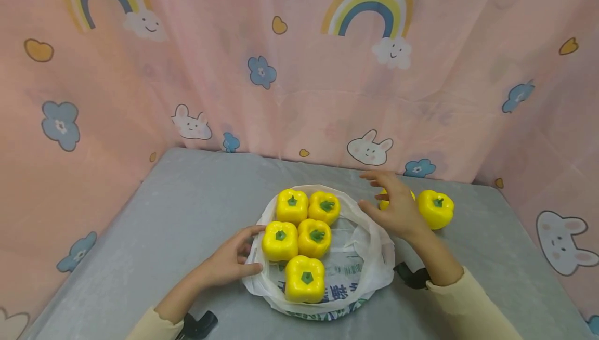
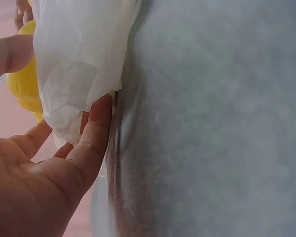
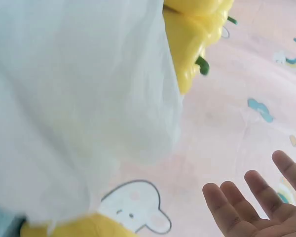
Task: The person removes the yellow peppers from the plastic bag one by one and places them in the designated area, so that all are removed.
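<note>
A white plastic bag (image 1: 380, 264) with printed lettering lies with its mouth spread wide. Several yellow bell peppers (image 1: 304, 290) with green stems sit inside it, mostly toward the left. My left hand (image 1: 223, 261) holds the bag's left side; in the left wrist view its thumb lies over the white film (image 2: 84, 54) and the other fingers are behind it. Raised over the bag's right rear edge, my right hand (image 1: 395, 210) has its fingers spread and nothing in them. Behind it, one yellow bell pepper (image 1: 383, 204) is partly hidden.
Another yellow bell pepper (image 1: 436, 210) stands on the grey cloth-covered table (image 1: 187, 199), right of the bag. A pink printed curtain (image 1: 299, 80) hangs along the back and sides. Black wrist-camera mounts (image 1: 200, 325) show below the forearms.
</note>
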### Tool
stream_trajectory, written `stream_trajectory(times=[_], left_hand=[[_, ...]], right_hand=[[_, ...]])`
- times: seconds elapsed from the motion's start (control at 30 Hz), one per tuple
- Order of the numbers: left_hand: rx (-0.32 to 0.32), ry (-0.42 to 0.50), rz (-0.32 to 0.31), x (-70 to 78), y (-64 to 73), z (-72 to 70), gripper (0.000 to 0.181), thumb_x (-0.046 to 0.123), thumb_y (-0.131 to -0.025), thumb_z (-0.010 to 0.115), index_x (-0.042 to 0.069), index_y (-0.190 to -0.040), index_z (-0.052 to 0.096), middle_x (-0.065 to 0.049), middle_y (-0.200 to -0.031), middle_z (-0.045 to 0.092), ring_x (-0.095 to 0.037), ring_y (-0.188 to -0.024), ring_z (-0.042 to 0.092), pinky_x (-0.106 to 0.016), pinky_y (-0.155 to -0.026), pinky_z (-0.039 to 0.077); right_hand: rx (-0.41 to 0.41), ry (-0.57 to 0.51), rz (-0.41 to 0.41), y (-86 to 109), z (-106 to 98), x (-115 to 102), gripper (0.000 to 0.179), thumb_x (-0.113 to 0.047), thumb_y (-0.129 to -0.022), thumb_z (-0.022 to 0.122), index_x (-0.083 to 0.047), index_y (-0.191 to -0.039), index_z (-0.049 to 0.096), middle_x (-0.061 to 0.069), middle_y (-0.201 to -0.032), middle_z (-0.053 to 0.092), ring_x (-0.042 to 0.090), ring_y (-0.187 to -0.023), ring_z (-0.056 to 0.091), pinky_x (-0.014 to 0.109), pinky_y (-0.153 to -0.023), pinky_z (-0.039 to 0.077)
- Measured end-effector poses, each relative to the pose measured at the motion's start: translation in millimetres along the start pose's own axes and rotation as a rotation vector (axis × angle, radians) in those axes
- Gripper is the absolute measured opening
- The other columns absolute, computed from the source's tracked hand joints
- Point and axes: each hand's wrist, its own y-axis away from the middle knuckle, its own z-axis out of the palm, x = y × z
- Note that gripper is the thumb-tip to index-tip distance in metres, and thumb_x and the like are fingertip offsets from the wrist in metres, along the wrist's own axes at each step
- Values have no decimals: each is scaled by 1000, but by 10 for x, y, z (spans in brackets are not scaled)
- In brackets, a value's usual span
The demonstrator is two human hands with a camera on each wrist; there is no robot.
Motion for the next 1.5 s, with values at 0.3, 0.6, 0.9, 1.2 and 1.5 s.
stream_trajectory(times=[0.3,0.6,0.9,1.2,1.5], left_hand=[[-12,5,31,6,-3,7,75,12,-83,72,9,-147,32,-25,-128,52,-27,-101,64,-27,-75,58],[-10,5,22,-3,-6,-6,76,13,-83,72,10,-148,31,-24,-123,56,-25,-98,65,-27,-74,58],[-13,24,9,19,4,-11,77,13,-84,72,10,-148,30,-25,-125,55,-25,-98,66,-28,-74,59],[-22,38,16,9,-1,3,76,13,-84,72,10,-148,30,-26,-132,49,-27,-102,65,-28,-74,59],[-19,28,9,8,1,12,76,14,-84,72,11,-148,31,-25,-132,47,-27,-102,64,-28,-74,59]], right_hand=[[-130,-139,18,-114,291,-68,45,-20,-87,66,-12,-131,54,12,-132,53,36,-115,54,50,-85,55],[-204,-65,51,-225,502,-120,49,-29,-85,69,-15,-129,55,13,-130,54,35,-114,56,50,-86,55],[-223,-4,45,-283,676,-65,48,-37,-84,69,-16,-126,57,13,-130,54,36,-113,57,50,-87,54],[-238,28,81,-308,783,-32,50,-38,-83,69,-16,-127,58,14,-132,52,33,-117,53,55,-98,47],[-260,30,80,-312,861,24,54,-40,-83,69,-16,-129,57,13,-132,52,31,-115,54,53,-97,48]])
